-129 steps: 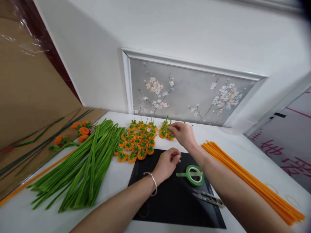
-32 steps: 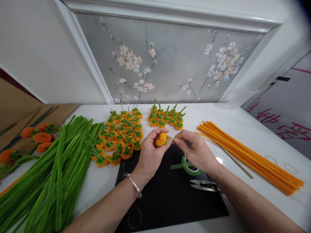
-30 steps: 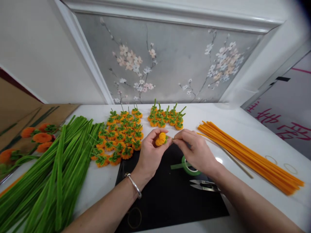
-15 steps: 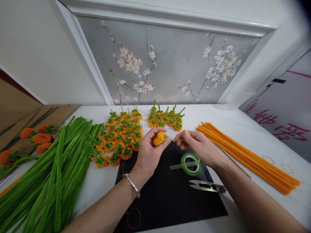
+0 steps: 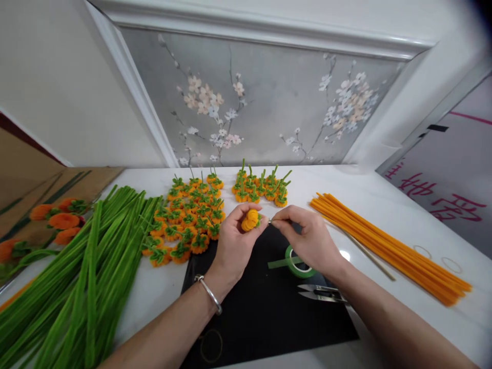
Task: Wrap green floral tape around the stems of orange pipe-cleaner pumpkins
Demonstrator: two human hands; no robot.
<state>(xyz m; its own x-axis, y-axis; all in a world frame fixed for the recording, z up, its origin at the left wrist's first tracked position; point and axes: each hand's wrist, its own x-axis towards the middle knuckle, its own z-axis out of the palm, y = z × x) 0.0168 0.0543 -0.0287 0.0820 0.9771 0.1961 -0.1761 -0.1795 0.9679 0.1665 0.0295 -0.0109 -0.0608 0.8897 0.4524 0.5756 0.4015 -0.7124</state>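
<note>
My left hand [image 5: 235, 238] holds an orange pipe-cleaner pumpkin [image 5: 250, 220] with a green top turned to the right. The fingers of my right hand [image 5: 302, 233] are pinched on the thin stem wire [image 5: 270, 221] that sticks out of the pumpkin, close to my left fingertips. Under my right hand a roll of green floral tape [image 5: 289, 254] lies on a black mat [image 5: 246, 307], its loose end pointing left. Thread snips [image 5: 320, 292] rest just below the roll, their handle end partly hidden by my right forearm.
Several finished pumpkins [image 5: 188, 220] stand in rows at centre left, with a smaller group [image 5: 261, 187] behind my hands. Green pipe cleaners [image 5: 84, 271] are heaped at left, orange ones [image 5: 388, 246] at right beside a thin stick [image 5: 371, 256]. Orange flowers [image 5: 64, 221] lie far left.
My right hand has moved left along the stem wire, nearer the pumpkin, and its fingers have drawn together. My left hand stays in place with the pumpkin.
</note>
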